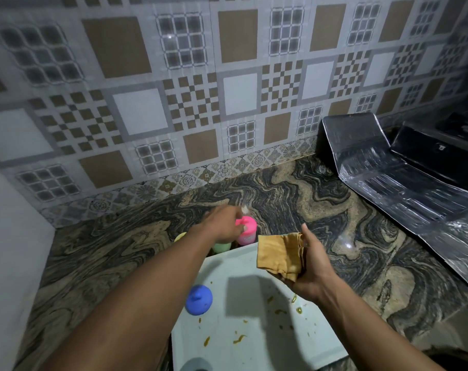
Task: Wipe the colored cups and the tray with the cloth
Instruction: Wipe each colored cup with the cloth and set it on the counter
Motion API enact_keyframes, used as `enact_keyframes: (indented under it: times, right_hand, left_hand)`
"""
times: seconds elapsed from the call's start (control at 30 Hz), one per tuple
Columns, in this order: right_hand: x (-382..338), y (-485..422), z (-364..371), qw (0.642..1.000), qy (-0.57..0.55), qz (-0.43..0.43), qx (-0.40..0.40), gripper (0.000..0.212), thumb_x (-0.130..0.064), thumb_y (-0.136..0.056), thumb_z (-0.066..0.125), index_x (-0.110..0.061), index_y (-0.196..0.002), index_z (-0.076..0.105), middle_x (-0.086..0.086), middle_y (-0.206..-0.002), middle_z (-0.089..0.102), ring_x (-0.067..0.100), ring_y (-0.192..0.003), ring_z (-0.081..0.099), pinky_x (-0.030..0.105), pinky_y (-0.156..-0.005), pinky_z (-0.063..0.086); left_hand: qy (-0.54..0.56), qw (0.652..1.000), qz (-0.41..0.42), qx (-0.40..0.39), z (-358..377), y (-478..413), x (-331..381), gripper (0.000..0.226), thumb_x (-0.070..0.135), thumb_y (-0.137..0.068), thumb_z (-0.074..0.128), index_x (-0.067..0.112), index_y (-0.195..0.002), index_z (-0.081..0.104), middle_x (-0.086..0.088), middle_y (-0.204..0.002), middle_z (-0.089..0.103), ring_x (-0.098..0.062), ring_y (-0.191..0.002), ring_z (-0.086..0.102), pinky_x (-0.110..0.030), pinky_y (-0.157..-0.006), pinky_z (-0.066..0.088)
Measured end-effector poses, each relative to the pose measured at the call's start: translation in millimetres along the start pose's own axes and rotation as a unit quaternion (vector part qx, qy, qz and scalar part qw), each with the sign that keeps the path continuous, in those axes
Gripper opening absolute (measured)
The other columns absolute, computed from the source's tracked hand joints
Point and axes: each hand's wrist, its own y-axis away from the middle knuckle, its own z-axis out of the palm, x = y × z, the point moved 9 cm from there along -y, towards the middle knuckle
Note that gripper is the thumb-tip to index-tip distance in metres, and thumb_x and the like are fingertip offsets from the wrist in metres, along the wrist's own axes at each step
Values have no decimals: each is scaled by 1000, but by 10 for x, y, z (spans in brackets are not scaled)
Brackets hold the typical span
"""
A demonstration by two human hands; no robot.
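Pale blue plastic is what I see most, because the tray (pixel 254 341) fills the low middle of my view and I use it as my marker. It lies flat on the swirly stone counter (pixel 294 194) and has little yellow-brown smears on it. My right hand (pixel 306 266) hangs over the far right corner of the tray, with the fingers curled and pinching a folded yellow cloth (pixel 279 257). The cloth hangs in the air and does not touch the tray. My left hand (pixel 223 223) reaches past the far edge of the tray and rests on the top of the pink cup (pixel 246 232). The picture is blurry there, so I cannot tell if the fingers grip the cup or only touch it. The pink cup stands upright on the counter just behind the tray. A green cup (pixel 222 247) stands beside it, partly hidden under my arm, and a bit of a yellow cup (pixel 179 236) peeks out further left. A blue cup (pixel 198 299) sits on the tray near its left edge. A shiny foil sheet (pixel 404 183) lies well to the right of the tray.
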Motion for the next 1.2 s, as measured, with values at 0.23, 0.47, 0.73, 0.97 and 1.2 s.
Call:
enact_keyframes:
  times: [0.23,0.47,0.73,0.97,1.2]
  right_hand:
    - [164,149,-84,999,42,13,-6,73,-69,-86,52,-1,-79,80,22,-97,75,34,-80,73,47,-85,55]
    - [490,169,-330,991,120,54,24,25,-34,-95,58,-15,-109,65,9,-94,75,31,-86,72,43,-76,57]
    - [801,223,-491,982,168,81,1,28,-31,-96,58,-12,-114,66,17,-104,75,36,-93,70,46,-73,57]
    - [860,337,-706,980,178,89,16,36,-32,-93,63,-11,-122,64,19,-117,71,37,-98,69,48,-76,58]
    - [546,394,-690,959,277,-57,22,34,-40,-99,53,-12,-112,66,16,-112,72,32,-98,70,53,-85,58]
  left_hand:
    - [30,998,-37,-33,-4,752,-269,22,35,-85,75,22,-102,71,1,-99,72,-18,-92,65,-25,-76,48]
    - [44,979,-127,-156,352,1569,-401,32,40,-86,73,12,-73,64,-4,-64,67,-17,-55,60,-28,-61,48]
    - [48,931,-275,-234,715,2393,-333,64,59,-73,81,-3,-86,74,-9,-67,75,-25,-62,74,-39,-76,64]
    - [-64,948,-284,-127,719,2457,-316,46,49,-85,73,14,-57,65,3,-41,61,-14,-44,64,-32,-68,62]
    - [126,957,-259,-35,502,2235,-342,36,36,-89,70,2,-77,77,-7,-62,64,-18,-48,51,-22,-54,42]
